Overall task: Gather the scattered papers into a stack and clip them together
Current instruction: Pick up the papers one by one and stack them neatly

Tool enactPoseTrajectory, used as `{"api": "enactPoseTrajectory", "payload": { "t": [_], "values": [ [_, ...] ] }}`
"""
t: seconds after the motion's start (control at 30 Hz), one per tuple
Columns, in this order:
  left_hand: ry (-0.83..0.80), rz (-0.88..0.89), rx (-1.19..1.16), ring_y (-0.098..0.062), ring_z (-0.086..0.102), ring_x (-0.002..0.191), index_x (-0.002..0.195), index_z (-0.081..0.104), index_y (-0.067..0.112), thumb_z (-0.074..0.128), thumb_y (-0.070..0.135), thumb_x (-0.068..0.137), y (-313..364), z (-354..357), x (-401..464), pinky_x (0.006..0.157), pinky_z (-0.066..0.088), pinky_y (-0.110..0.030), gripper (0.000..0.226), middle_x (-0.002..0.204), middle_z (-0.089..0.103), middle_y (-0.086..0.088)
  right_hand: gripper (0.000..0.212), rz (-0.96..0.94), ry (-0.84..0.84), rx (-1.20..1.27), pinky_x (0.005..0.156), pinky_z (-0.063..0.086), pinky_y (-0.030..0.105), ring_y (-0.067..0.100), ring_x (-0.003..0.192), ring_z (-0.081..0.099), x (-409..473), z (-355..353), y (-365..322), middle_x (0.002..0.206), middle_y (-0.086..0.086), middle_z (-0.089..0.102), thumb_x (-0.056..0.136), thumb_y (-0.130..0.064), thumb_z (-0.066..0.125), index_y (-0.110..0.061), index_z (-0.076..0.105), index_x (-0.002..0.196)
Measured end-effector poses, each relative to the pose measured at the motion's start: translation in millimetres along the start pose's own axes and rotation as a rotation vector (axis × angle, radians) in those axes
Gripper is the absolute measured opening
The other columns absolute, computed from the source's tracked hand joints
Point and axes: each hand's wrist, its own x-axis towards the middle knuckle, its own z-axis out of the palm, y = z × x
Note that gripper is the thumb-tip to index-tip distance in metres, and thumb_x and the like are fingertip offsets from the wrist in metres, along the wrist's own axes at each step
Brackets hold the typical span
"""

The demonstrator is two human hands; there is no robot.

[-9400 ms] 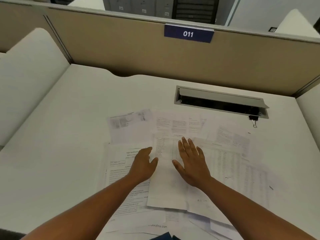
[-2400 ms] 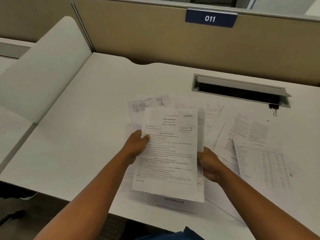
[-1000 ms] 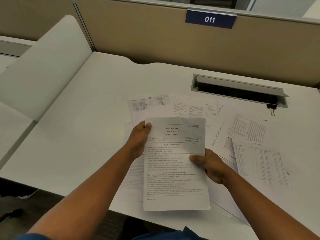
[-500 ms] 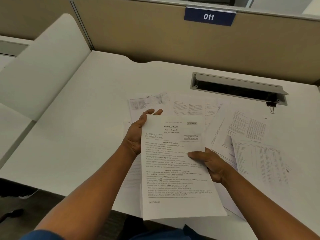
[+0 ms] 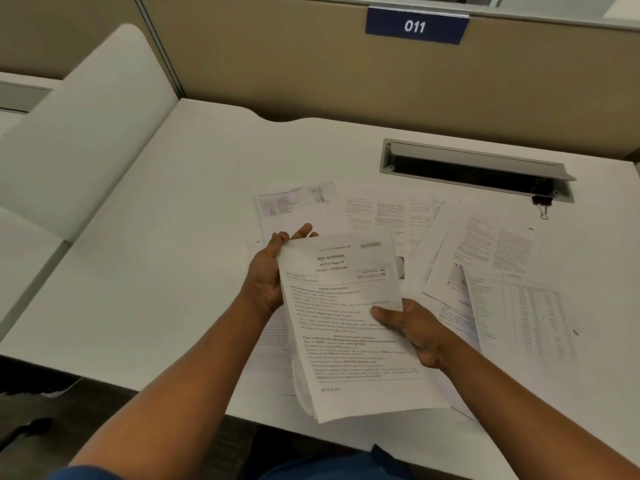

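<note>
Over the near edge of the white desk (image 5: 145,258), at the left of the action, the left hand (image 5: 266,275) cups the upper left edge of the held stack (image 5: 349,327), fingers reaching behind the sheets and their tips showing above the top corner. Further right, the right hand (image 5: 412,327) pinches the stack's right edge, thumb flat on the printed top page and fingers curled underneath. That stack is lifted off the desk and tilted, and its lower edges fan unevenly, so it holds several sheets, though the exact number cannot be told. Paper like this should be light, limp and slick sheet on sheet; gripping both long edges and tapping a short edge on the desk looks the safest way to square it. To the right and behind, about six loose papers (image 5: 495,268) lie overlapping on the desk, not yet gathered. At the far right, one black binder clip (image 5: 542,202) sits just beside the corner of the single cable slot (image 5: 474,168).
</note>
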Motion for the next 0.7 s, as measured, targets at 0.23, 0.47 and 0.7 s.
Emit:
{"api": "enactPoseTrajectory", "payload": {
  "t": [0.23, 0.47, 0.7],
  "values": [
    [0.655, 0.28, 1.18, -0.028, 0.056, 0.121, 0.13, 0.056, 0.015, 0.063, 0.029, 0.095, -2.0, -46.5, 6.8, 0.098, 0.047, -0.039, 0.038, 0.135, 0.058, -0.009, 0.026, -0.067, 0.176, -0.064, 0.074, 0.063, 0.042, 0.03, 0.088, 0.076, 9.8, -16.4, 2.6, 0.1, 0.011, 0.079, 0.092, -0.014, 0.068, -0.01, 0.067, 0.117],
    [0.791, -0.039, 1.72, -0.035, 0.038, 0.128, 0.138, 0.033, 0.016, 0.09, 0.053, 0.058, 0.8, -75.6, -1.1, 0.099, 0.045, -0.053, 0.105, 0.136, 0.035, -0.013, 0.026, -0.04, 0.263, -0.005, 0.085, 0.059, 0.056, 0.037, 0.095, 0.074, 18.9, -28.1, 12.3, 0.107, 0.014, 0.077, 0.093, -0.014, 0.067, -0.012, 0.066, 0.119],
    [0.699, 0.041, 1.563, -0.033, 0.058, 0.111, 0.13, 0.032, 0.015, 0.095, 0.029, 0.058, 3.3, -79.9, -0.1, 0.09, 0.055, -0.049, 0.097, 0.126, 0.052, -0.012, 0.018, -0.058, 0.284, -0.014, 0.075, 0.062, 0.047, 0.033, 0.09, 0.076, 22.7, -27.4, 11.8, 0.102, 0.009, 0.079, 0.094, -0.013, 0.066, -0.016, 0.068, 0.112]
  ]
}}
